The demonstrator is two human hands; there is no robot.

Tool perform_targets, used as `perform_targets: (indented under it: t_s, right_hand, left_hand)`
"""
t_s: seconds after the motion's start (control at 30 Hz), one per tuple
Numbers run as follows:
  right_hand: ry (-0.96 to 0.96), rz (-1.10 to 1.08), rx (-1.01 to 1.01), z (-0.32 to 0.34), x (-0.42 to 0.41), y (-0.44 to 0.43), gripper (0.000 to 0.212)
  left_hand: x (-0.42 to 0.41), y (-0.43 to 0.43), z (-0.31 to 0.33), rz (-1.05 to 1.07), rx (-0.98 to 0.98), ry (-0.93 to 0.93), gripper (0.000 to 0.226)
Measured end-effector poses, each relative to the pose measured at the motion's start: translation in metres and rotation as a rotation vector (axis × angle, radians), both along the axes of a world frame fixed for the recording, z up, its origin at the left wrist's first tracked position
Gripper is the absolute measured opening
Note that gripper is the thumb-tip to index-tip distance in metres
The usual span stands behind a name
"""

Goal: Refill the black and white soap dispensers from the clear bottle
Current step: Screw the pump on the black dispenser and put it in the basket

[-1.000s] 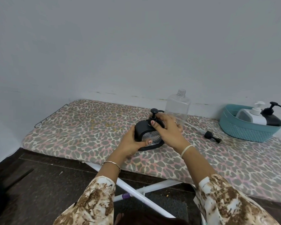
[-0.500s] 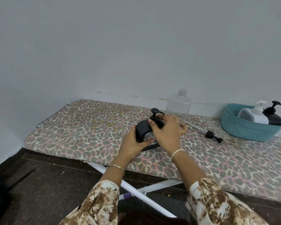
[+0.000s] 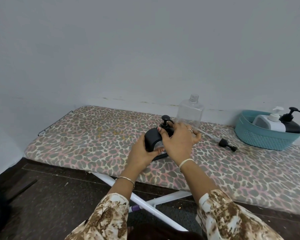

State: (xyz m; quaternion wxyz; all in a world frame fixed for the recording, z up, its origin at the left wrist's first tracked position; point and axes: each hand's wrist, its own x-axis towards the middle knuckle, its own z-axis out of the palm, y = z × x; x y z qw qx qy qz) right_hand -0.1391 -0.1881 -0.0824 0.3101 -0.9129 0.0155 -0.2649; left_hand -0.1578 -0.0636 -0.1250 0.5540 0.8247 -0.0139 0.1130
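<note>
While left hand (image 3: 140, 155) grips black arch-shaped plastic soap dispenser (image 3: 151, 138) midway along leopard-print ironing board (image 3: 93, 144), right hand (image 3: 178, 142) curled round its pump (image 3: 165, 121), clear square plastic bottle (image 3: 189, 113) upright behind, by far edge

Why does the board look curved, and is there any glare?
Head view: the wide lens bows the board; light is soft and even, with faint shadow under the left hand and right hand gripping the black dispenser; no glare on the clear bottle.
</note>
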Motion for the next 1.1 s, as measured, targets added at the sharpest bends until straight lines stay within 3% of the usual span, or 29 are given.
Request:
perform_targets:
  t_s: [0.17,0.3,0.47,0.73,0.97,1.1]
  right_hand:
    - [0.018,-0.113,-0.072,0.0,-0.003,0.006,0.033]
    - [0.045,0.148,0.149,-0.001,0.004,-0.006,0.033]
    - [0.158,0.45,0.272,0.008,-0.006,-0.037,0.048]
    - [0.435,0.705,0.519,0.03,-0.025,-0.101,0.071]
    - [0.346,0.622,0.608,0.037,-0.046,-0.145,0.068]
    - [0.228,0.494,0.582,0.043,-0.056,-0.172,0.056]
  left_hand:
    - [-0.001,-0.002,-0.001,0.03,0.022,-0.018,0.063]
    - [-0.001,0.001,0.001,-0.018,0.002,0.017,0.065]
    - [-0.006,0.001,0.007,-0.063,-0.077,0.048,0.063]
    - [-0.019,-0.011,0.029,-0.278,-0.211,0.158,0.078]
    - [-0.022,-0.05,0.061,-0.37,-0.245,0.154,0.083]
    - [-0.024,-0.092,0.08,-0.369,-0.111,0.051,0.077]
